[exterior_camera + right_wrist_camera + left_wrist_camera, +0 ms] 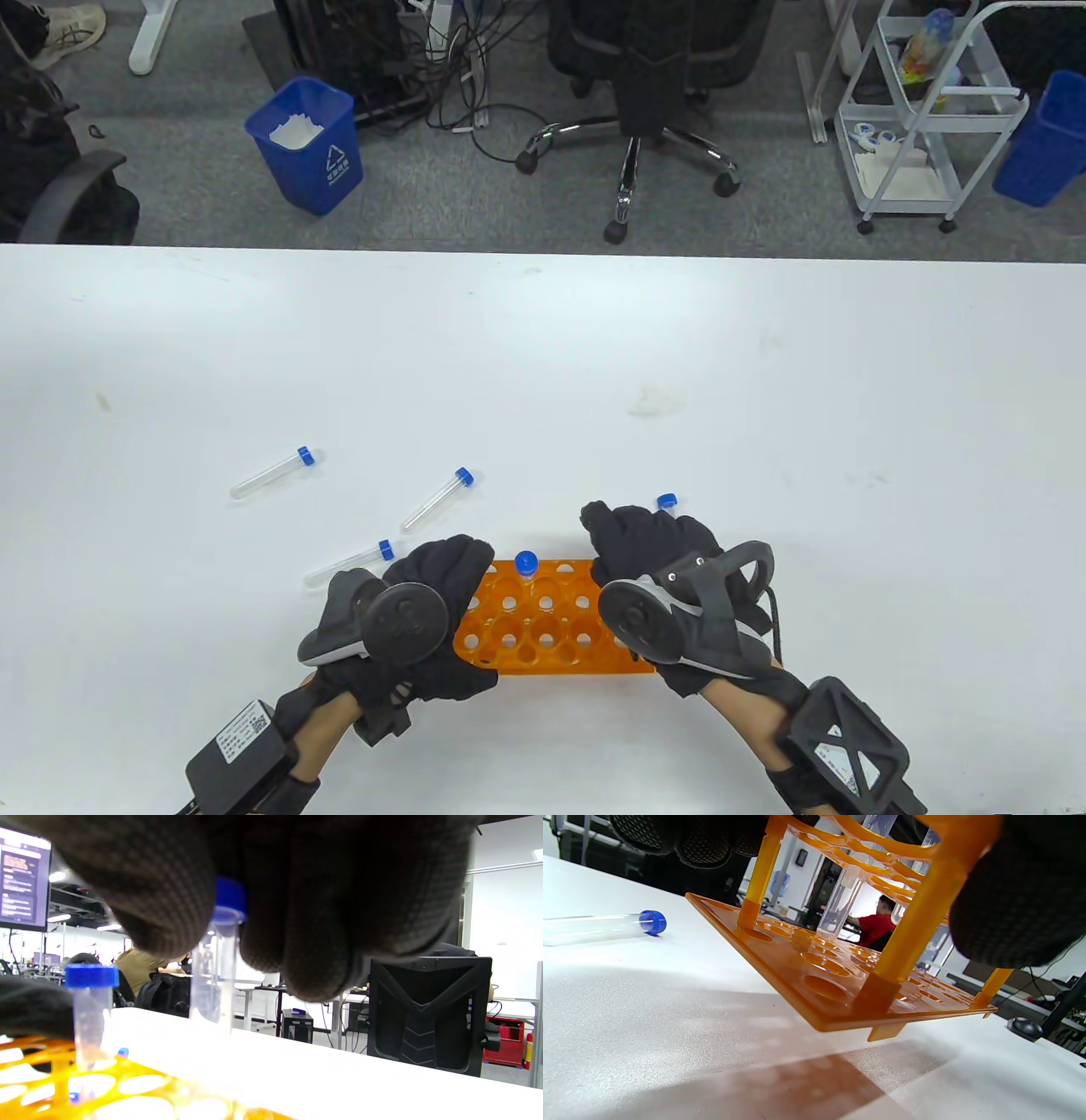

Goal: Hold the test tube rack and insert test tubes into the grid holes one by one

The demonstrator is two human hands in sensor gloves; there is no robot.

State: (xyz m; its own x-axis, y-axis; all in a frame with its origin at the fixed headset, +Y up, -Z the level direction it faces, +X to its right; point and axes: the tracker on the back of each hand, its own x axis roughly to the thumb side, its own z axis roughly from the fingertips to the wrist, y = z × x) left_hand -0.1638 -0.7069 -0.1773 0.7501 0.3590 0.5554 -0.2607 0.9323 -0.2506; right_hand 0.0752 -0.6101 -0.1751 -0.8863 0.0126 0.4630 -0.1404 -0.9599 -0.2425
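The orange test tube rack (pixel 543 624) stands near the table's front edge. My left hand (pixel 424 594) grips its left end, with fingers (pixel 683 836) over the top grid. One blue-capped tube (pixel 526 564) stands in the back row, also seen in the left wrist view (pixel 840 904). My right hand (pixel 653 543) is over the rack's right end and pinches a second tube (pixel 216 955) upright by its blue cap (pixel 667 503). Its rounded tip (pixel 898 914) shows just under the top grid. Three loose tubes lie left of the rack (pixel 276 473) (pixel 437 501) (pixel 348 564).
The white table (pixel 764 382) stretches far beyond and to both sides of the rack. Past its far edge are an office chair (pixel 645 76), a blue bin (pixel 305 144) and a white cart (pixel 925 110).
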